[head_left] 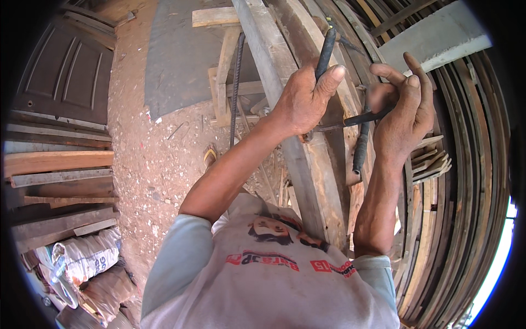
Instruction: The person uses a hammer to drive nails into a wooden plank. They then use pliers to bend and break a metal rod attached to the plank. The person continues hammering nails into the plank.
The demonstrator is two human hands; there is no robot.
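My left hand (307, 101) is closed around a dark rod-like handle (325, 52) that sticks up past the thumb. Its lower end is hidden by the hand. On the right, my right hand (404, 118) has some fingers raised and bent. A black-handled tool (364, 118) with a thin metal end runs into its palm, and that metal end points left, toward my left wrist. Another black grip (360, 153) hangs just left of my right wrist, apart from the fingers. Beneath both hands lie long wooden beams (320, 181).
Stacked planks (471, 164) line the right side, below a pale slab (438, 41). A ribbed steel bar (236, 88) leans by a wooden stand (222, 82). Boards (60, 162), a panelled door (66, 71) and sacks (90, 260) occupy the left. A sandalled foot (210, 156) stands on the dirt floor.
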